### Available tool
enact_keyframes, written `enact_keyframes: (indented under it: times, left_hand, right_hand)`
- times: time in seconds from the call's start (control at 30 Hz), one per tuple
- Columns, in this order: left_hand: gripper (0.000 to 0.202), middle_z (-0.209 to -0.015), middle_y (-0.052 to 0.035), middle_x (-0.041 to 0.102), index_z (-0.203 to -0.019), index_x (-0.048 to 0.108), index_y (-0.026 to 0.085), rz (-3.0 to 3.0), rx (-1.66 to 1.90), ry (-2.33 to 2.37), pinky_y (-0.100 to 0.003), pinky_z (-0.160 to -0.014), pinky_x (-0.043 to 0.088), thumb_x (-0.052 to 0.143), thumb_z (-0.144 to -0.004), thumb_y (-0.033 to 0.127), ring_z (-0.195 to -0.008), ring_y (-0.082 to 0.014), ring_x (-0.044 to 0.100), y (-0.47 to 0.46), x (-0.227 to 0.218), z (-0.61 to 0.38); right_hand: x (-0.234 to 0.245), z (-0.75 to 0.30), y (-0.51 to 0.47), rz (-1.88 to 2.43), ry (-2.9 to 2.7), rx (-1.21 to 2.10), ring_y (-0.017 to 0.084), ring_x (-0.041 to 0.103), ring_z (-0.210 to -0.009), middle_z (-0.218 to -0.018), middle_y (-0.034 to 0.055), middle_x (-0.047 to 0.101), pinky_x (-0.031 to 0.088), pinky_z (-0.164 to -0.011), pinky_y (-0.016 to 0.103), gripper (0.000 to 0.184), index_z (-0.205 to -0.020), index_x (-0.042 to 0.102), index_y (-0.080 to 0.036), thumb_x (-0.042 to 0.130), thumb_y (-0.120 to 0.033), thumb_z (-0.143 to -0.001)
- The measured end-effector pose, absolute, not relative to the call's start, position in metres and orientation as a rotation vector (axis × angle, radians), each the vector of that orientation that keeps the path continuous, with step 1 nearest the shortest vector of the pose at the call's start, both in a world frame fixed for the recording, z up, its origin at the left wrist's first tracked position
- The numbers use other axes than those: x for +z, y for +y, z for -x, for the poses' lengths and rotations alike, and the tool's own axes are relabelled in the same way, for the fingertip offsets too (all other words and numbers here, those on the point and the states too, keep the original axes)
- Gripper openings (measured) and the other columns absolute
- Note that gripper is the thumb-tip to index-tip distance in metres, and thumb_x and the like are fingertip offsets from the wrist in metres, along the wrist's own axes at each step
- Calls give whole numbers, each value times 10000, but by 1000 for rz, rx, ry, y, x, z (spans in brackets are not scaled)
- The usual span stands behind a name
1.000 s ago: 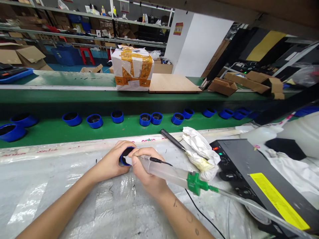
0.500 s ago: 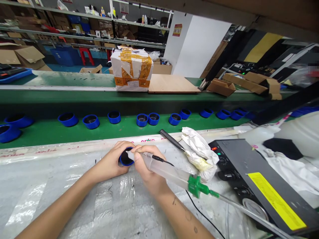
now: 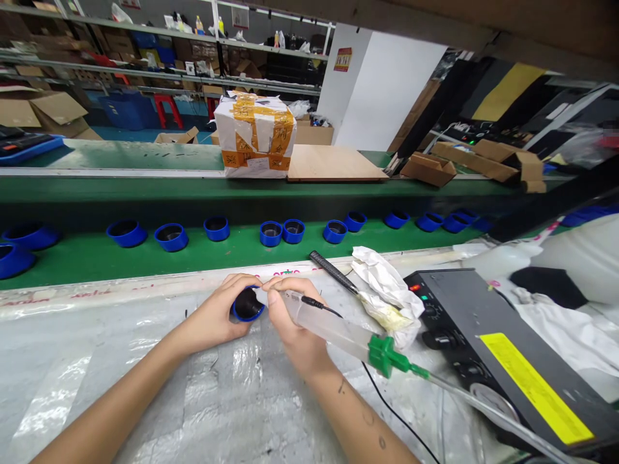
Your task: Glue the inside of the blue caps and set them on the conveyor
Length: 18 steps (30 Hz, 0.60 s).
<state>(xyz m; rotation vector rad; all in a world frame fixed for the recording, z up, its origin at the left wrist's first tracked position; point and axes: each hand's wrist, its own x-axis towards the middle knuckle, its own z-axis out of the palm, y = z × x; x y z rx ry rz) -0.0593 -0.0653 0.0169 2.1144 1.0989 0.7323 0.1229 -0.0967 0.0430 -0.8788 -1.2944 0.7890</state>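
Head view: left hand (image 3: pixel 215 316) cradles a blue cup (image 3: pixel 248 305) on its side, fingers curled round the outer wall, just above the plastic sheeting (image 3: pixel 120 399) covering the bench. Right hand (image 3: pixel 293 316) pinches a clear syringe barrel (image 3: pixel 329 330) between thumb and curled fingers, its tip at the cup's dark mouth; contact cannot be told. Green fitting (image 3: pixel 384 356) joins the barrel to clear tubing (image 3: pixel 474 399). Nearby: black-handled tool (image 3: pixel 333 271), crumpled white cloth (image 3: pixel 387 290), black dispenser unit (image 3: pixel 464 322). Further blue cups (image 3: pixel 216 228) stand on the green conveyor (image 3: pixel 203 254).
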Motion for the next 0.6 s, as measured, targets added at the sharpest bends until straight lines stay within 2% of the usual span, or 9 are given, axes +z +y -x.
enact_keyframes:
  times: [0.17,0.27,0.33,0.37,0.43,0.5,0.57,0.6]
  left_hand:
    - [528,-1318,-71,604,-1243,554,270,-2109,741,1098,-474,-1106,480,636,-757,79,-1282,-291,557,-68,19,55]
    - [513,-1322,-81,567,-1249,563,264,-2150,769,1124,-441,-1115,472,659,-770,111,-1281,-277,556,-61,29,69]
    - [473,-1310,-89,526,-1236,578,247,-2191,881,1331,-444,-1144,441,695,-782,184,-1312,-291,523,-51,40,95]
    - [453,-1283,-94,516,-1222,584,231,-2165,996,1538,-465,-1151,428,714,-789,247,-1316,-311,510,-45,45,113]
    - [500,-1252,-107,534,-1253,554,187,-1904,1195,2050,-511,-1137,427,718,-825,388,-1293,-351,511,-35,54,155]
    - [638,-1315,-185,518,-1345,480,94,-1513,1201,2506,-561,-1132,405,664,-875,485,-1354,-415,451,-30,59,197]
    - [821,-1431,-293,433,-1473,322,16,-1244,955,2689,-617,-1098,403,615,-904,530,-1379,-479,423,-30,57,228]
    - [849,-1427,-336,431,-1490,287,-26,-1205,906,2693,-641,-1076,404,601,-916,514,-1359,-509,440,-31,55,238]
  right_hand:
    - [41,-123,-97,901,-1298,770,215,753,-911,-920,41,775,600,-850,359,8,-925,663,-238,670,-240,-923]
    - [37,-125,-99,934,-1187,747,195,730,-817,-1006,53,767,589,-739,333,55,-993,649,-239,629,-280,-961]
    - [34,-129,-99,940,-1083,731,130,619,-590,-1043,53,756,510,-548,270,112,-1054,627,-243,624,-319,-972]
    - [32,-132,-100,933,-1050,754,106,549,-525,-1049,47,751,467,-497,253,123,-1060,619,-248,635,-331,-970]
    - [31,-137,-100,935,-1007,790,94,501,-504,-1052,40,746,445,-484,248,131,-1052,613,-250,651,-341,-967]
    - [30,-140,-99,954,-991,823,97,498,-508,-1050,42,746,440,-486,253,138,-1037,614,-248,665,-351,-961]
    - [31,-140,-99,982,-998,822,115,538,-538,-1046,50,749,449,-503,266,143,-1022,620,-244,672,-358,-954]
    - [31,-140,-99,995,-1010,810,131,573,-572,-1045,55,750,462,-524,278,141,-1016,625,-243,672,-359,-951]
